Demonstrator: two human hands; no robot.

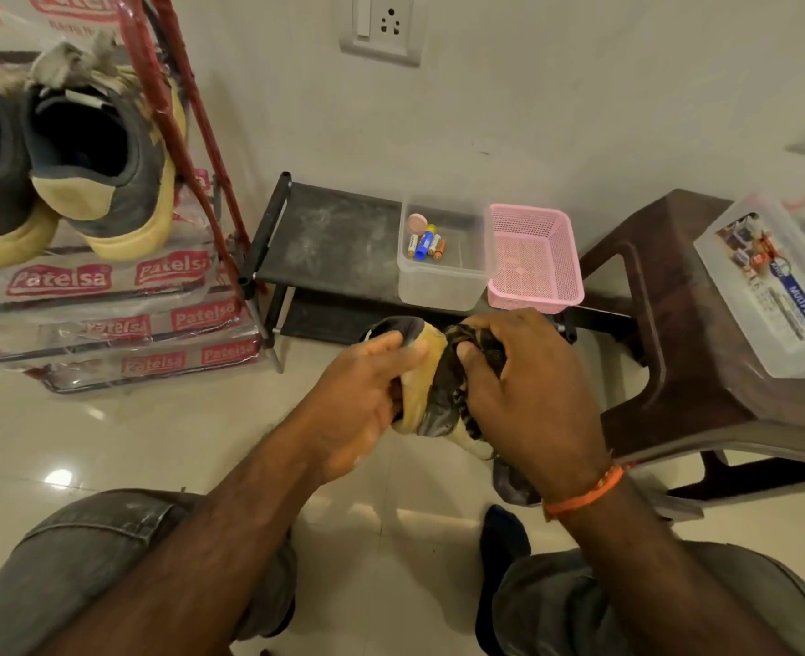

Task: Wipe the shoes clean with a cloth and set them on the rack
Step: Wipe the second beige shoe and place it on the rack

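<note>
My left hand [367,400] grips a grey shoe with a yellow sole [422,371], held in the air over the floor in the middle of the view. My right hand [533,395] holds a dark patterned cloth [467,371] bunched against the shoe's side. Much of the shoe is hidden behind both hands. Two more grey shoes with yellow soles [102,168] stand heels toward me on the top shelf of a plastic-wrapped red rack [202,134] at the left.
A low black rack [329,239] stands by the wall with a clear tub of batteries [443,262] and a pink basket [535,258] on it. A brown plastic stool [651,324] at right carries a clear box [769,286]. My knees frame the tiled floor.
</note>
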